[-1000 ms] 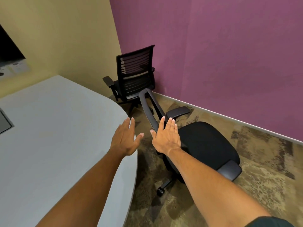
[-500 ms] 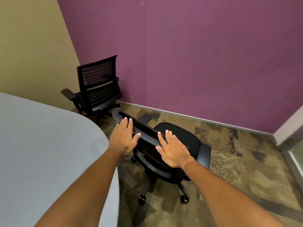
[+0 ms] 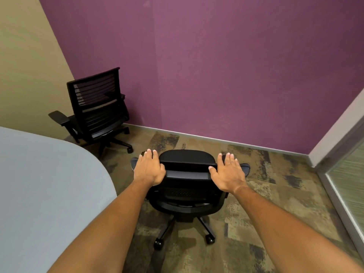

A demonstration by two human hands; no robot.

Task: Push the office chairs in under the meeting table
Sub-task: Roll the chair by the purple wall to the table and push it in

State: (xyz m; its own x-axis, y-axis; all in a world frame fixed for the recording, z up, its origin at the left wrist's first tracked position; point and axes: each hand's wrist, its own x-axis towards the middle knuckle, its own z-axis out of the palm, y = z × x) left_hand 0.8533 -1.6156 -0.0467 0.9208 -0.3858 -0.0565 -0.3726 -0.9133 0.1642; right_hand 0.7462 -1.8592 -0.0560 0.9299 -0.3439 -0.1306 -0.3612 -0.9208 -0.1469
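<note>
Two hands lay flat on the top edge of the near chair's backrest [image 3: 187, 170], set well apart from one another: the left hand [image 3: 149, 169] at its left end and the right hand [image 3: 228, 173] at its right end. Fingers on both were stretched forward and spread; whether they were pressing down or only resting, I could not tell, and neither was curled round the frame.

That near chair [image 3: 185, 196] stood at lower centre of the frame on the patterned carpet [image 3: 285, 194], its seat pointing toward the purple wall [image 3: 216, 75] rather than the bench [image 3: 45, 194], which filled the lower left. Its castors sat clear of the bench edge, so it had not been tucked in.

A second chair [image 3: 96, 111] stood at mid-left, near the corner, also out from the bench.

By my reading, the job was barely begun: the near chair would need turning toward the bench and rolling under, then the far one likewise.
</note>
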